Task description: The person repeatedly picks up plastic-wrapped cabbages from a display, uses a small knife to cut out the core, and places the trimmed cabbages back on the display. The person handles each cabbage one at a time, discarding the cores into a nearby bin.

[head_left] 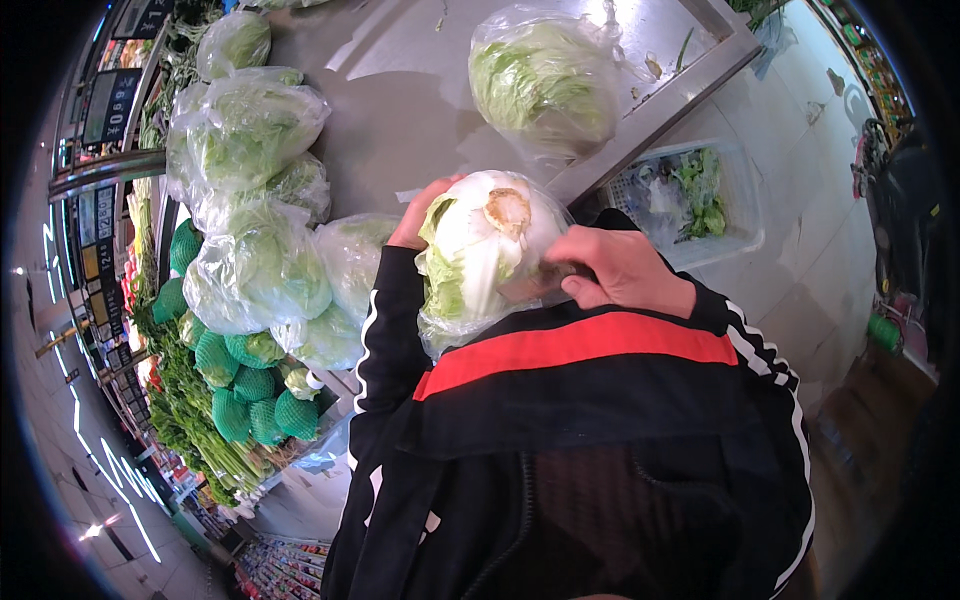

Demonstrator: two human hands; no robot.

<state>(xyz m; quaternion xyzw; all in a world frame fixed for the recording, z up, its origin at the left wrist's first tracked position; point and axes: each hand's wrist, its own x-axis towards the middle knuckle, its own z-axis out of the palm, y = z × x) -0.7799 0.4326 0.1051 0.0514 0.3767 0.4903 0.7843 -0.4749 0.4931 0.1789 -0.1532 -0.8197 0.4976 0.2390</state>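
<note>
A head of lettuce (476,247), its pale cut stem end facing up, sits partly in a clear plastic bag close to my chest. My left hand (427,214) supports it from the left side, with most of the fingers hidden behind the head. At its right side my right hand (611,270) has its fingers curled at the bag's edge, thumb and fingertips close together on the thin plastic. Beyond the hands, a bagged lettuce (544,82) rests on the metal table (397,112).
Several bagged lettuces (255,262) are piled at the left, above vegetables in green net sleeves (255,382) and leafy greens (202,427). A clear plastic bin (750,217) holding leaves and plastic stands beyond the table's raised metal edge (675,90) at right.
</note>
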